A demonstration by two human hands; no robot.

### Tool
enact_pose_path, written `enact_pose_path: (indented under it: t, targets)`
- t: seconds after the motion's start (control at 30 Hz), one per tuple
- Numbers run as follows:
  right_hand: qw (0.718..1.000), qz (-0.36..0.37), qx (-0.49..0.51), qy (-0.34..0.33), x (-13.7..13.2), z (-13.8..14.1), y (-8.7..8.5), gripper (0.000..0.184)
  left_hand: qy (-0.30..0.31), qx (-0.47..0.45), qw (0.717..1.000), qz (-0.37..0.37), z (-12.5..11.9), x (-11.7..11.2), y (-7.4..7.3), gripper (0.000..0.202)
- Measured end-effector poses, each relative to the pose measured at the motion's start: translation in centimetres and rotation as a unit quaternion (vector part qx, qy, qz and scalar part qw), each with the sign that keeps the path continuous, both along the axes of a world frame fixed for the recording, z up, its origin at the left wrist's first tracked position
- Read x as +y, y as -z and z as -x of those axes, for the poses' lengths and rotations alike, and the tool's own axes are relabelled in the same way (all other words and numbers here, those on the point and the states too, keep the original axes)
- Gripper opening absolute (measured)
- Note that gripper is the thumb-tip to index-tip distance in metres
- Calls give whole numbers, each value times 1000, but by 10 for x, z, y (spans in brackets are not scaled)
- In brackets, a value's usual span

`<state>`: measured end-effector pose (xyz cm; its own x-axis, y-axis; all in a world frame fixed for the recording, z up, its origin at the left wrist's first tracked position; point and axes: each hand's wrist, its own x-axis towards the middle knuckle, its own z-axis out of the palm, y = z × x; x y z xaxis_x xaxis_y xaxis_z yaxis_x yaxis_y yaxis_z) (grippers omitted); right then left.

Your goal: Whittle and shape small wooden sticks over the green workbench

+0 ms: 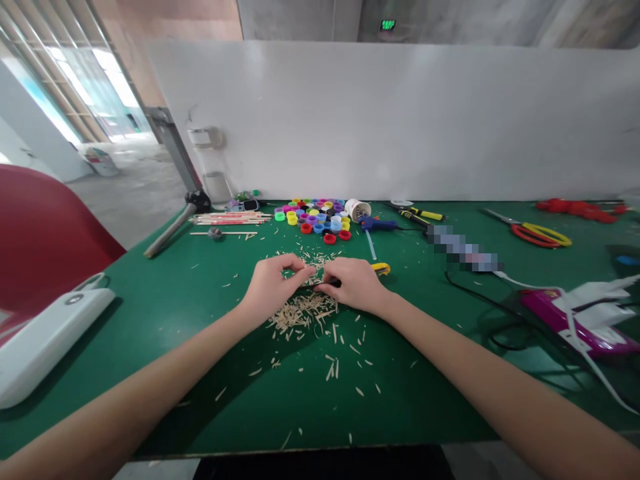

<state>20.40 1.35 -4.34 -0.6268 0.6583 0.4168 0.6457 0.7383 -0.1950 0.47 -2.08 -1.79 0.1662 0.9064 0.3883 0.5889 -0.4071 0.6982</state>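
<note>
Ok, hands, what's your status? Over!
Left hand: fingertips pinched, contents unclear. Right hand: gripping yellow-ended tool. Pale shavings heaped close by.

We look through a single camera worn on the person's head, facing forward and tilted down over the green table (200, 380). We are close behind its near edge, which crosses the bottom of our view, and the forearms (150, 390) enter from both lower corners. The left hand (273, 283) and right hand (356, 283) sit near the centre. Ahead, a white panel (390, 120) spans the upper part. Our view is wide, reaching from a red chair (47, 217) at left to a purple power strip (543, 307) at right.
</note>
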Motion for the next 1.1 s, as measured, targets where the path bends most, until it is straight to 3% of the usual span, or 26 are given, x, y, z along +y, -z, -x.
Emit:
enact_pose_path:
  t: [0.27, 0.47, 0.57, 0.77, 0.97, 1.1]
  targets:
    - [995, -53, 80, 17, -3, -2, 2, 26, -12, -33, 999, 21, 9, 13, 6, 24]
    - [1000, -12, 27, 11, 2, 1, 2, 27, 12, -15, 1000, 15, 4, 8, 2, 22]
    - [1000, -29, 3, -2, 0, 1, 4, 27, 31, 6, 999, 10, 2, 5, 0, 22]
    - [995, -87, 45, -1, -3, 0, 6, 28, 12, 10, 1000, 1, 9, 11, 4, 25]
    - [999, -45, 4, -15, 2, 0, 8, 26, 32, 15, 999, 4, 4, 7, 3, 23]
    - [997, -69, 25, -13, 0, 0, 9, 24, 37, 23, 999, -2, 5, 9, 3, 23]
